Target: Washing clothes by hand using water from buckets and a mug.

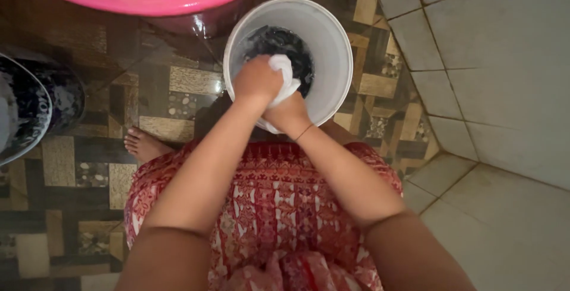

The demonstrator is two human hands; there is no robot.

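Observation:
A white bucket [332, 42] stands on the patterned floor in front of me, with dark wet laundry [285, 42] lying inside it. Over the bucket's near rim, my left hand [256, 80] and my right hand [288, 113] are both closed tightly on a white cloth [286, 71]. The cloth is bunched and twisted between the two fists, and part of it sticks out below my right hand. Most of the cloth is hidden by my fingers.
A pink basin [154, 0] sits at the top left, touching the bucket. A dark round container [35, 101] stands at the left edge. My bare foot [142, 144] rests on the wet brown tiles. A pale tiled wall [499, 77] rises on the right.

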